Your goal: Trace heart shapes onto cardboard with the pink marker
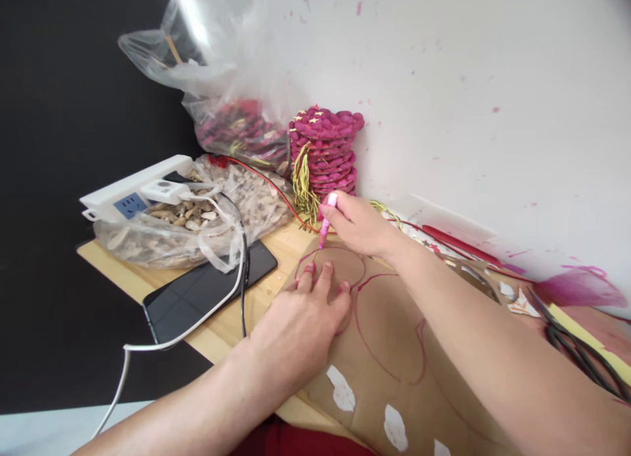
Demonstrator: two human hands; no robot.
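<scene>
My right hand (362, 227) grips a pink marker pen (326, 225), its tip at the outline of a drawn circle near the far edge of a brown cardboard sheet (367, 390). Flat on the sheet rests my left hand (303, 321), fingers spread just below the pen tip and partly covering that circle. A second, larger circle (359, 331) is drawn beside it in the same reddish pink. Several white paper scraps (341, 388) lie on the cardboard's near side. My right forearm hides part of the sheet.
Behind stands a stack of magenta braided pieces (328, 150) with yellow tassels. To the left are a plastic bag of wood-like chips (266, 200), a power strip (135, 180), a phone (207, 292) and cables. Black scissors (576, 351) lie right, along the paint-spotted wall (458, 101).
</scene>
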